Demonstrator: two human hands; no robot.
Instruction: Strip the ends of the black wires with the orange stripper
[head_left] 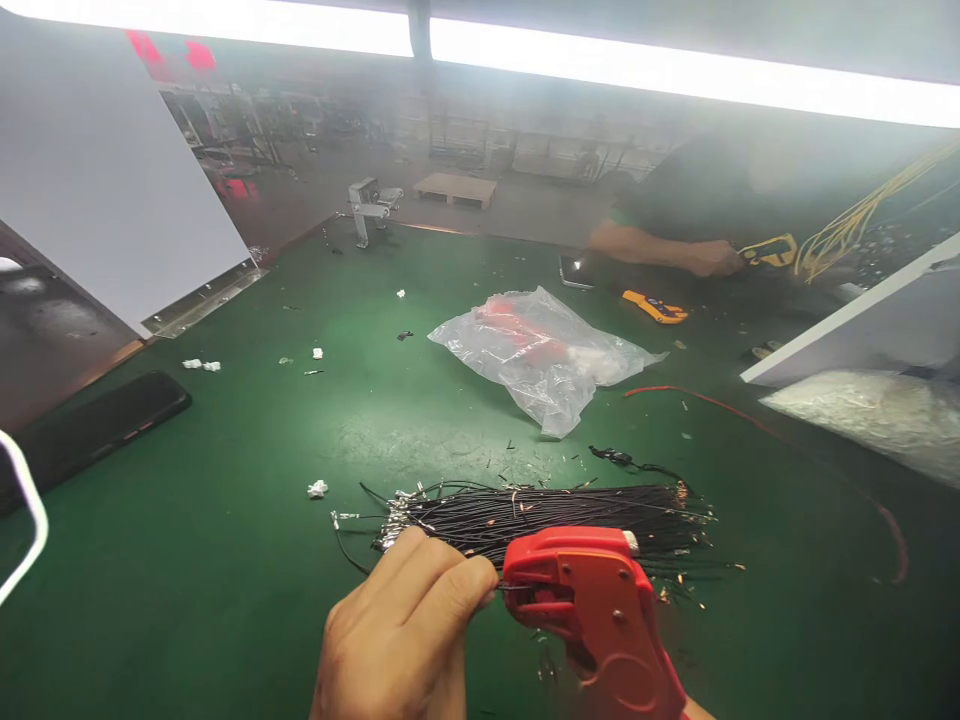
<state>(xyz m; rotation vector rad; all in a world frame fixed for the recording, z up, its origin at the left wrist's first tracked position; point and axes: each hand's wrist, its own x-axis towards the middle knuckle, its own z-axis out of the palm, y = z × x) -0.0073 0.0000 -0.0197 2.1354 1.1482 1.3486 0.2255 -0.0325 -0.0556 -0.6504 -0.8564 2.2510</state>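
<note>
Between the thumb and fingers of my left hand (409,620) a thin black wire (504,587) is pinched. Its end sits in the jaws of a red wire stripper (600,610). My right hand (697,710) grips that tool; nearly all of this hand is hidden behind the handle, with only a bit of skin showing at the bottom edge. Just beyond both hands lies a bundle of black wires (540,510), stretched left to right. Metal terminals show on its left ends, and several right ends have bare copper. Small wire scraps lie around it.
A clear plastic bag (540,350) with red contents lies beyond the bundle. To its right are orange cutters (656,307) and a red wire (705,398). A black phone-like object (97,430) is at left. Across the table, a co-worker's hand (712,258) holds a yellow tool (772,252).
</note>
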